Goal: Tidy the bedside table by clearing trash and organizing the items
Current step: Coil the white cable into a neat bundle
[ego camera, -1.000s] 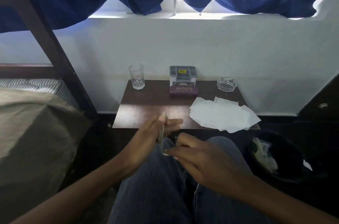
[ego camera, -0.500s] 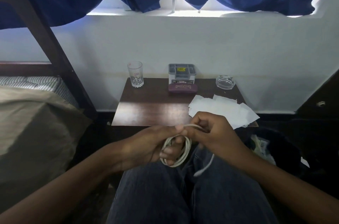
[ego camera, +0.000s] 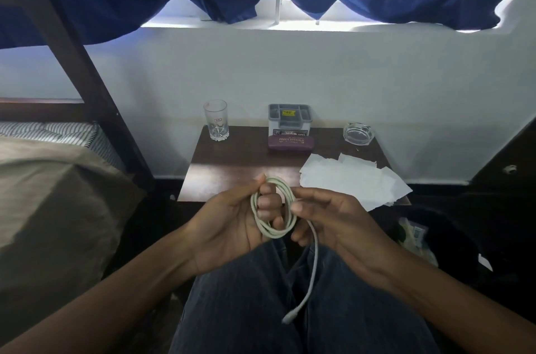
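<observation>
A white cable (ego camera: 262, 223) is coiled around the fingers of my left hand (ego camera: 232, 223), which grips the loops above my lap. My right hand (ego camera: 333, 220) pinches the same cable beside the coil, and the loose end with its plug hangs down over my jeans. Behind my hands stands the dark wooden bedside table (ego camera: 240, 168). On it are a drinking glass (ego camera: 216, 123), a grey organizer box (ego camera: 290, 120), a purple glasses case (ego camera: 291, 142), a glass ashtray (ego camera: 358, 133) and a spread of white paper sheets (ego camera: 353, 179).
A black trash bin (ego camera: 452, 240) with wrappers inside sits on the floor at the table's right. A bed with a tan cover (ego camera: 52, 208) and a dark bedpost (ego camera: 95, 87) is on the left. Blue curtains hang overhead.
The cable has gone from a thin bunch in my left hand to a round coil on its fingers. My right hand swung around the coil and now holds it at the side, tail hanging longer.
</observation>
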The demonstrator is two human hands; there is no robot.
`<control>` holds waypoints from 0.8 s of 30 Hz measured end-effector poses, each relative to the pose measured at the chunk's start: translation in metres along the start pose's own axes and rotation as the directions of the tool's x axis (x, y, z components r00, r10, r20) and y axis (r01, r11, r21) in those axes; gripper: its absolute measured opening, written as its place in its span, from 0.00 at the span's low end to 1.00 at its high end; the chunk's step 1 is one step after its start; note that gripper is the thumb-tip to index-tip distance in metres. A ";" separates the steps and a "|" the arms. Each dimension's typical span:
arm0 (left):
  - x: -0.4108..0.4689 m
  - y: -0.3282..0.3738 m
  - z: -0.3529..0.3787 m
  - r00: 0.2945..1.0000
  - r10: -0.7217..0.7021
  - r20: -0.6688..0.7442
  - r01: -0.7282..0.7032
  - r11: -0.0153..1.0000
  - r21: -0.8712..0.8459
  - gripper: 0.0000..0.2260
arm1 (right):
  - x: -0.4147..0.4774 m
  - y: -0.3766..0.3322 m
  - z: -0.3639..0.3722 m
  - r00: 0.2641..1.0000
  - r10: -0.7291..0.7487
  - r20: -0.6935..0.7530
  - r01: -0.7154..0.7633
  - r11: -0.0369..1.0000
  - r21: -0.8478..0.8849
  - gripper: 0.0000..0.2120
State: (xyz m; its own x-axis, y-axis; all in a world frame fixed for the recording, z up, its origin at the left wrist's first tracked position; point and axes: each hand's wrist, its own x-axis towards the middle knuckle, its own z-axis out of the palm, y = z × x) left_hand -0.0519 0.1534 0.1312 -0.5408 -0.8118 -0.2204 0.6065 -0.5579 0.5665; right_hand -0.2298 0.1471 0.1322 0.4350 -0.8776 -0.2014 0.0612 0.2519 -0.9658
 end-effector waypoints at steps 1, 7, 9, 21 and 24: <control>0.001 -0.002 0.001 1.000 0.012 -0.012 -0.012 1.000 -0.014 0.10 | 0.000 0.001 0.002 1.000 -0.002 -0.017 0.002 1.000 0.015 0.16; 0.005 -0.011 0.003 0.986 0.067 -0.150 -0.057 0.996 0.067 0.10 | -0.002 0.000 0.001 0.984 -0.119 -0.136 0.106 0.989 -0.100 0.09; 0.007 -0.010 -0.003 0.966 0.124 -0.228 -0.044 0.943 0.328 0.12 | -0.002 -0.003 -0.002 0.970 -0.174 -0.171 0.142 0.973 -0.183 0.10; -0.003 -0.017 -0.012 0.935 0.338 0.108 -0.083 -0.088 0.993 0.11 | 0.003 0.002 -0.007 0.996 -0.089 0.003 0.081 0.896 -0.437 0.09; -0.001 -0.016 -0.007 0.887 0.412 0.209 -0.154 -0.164 0.974 0.13 | 0.003 -0.002 -0.008 0.998 -0.045 -0.052 0.029 0.957 -0.288 0.10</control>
State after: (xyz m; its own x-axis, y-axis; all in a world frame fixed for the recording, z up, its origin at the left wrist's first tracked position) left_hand -0.0571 0.1616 0.1167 -0.3518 -0.9136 0.2040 -0.5842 0.3846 0.7148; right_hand -0.2356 0.1410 0.1324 0.3844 -0.9082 -0.1655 -0.1879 0.0986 -0.9772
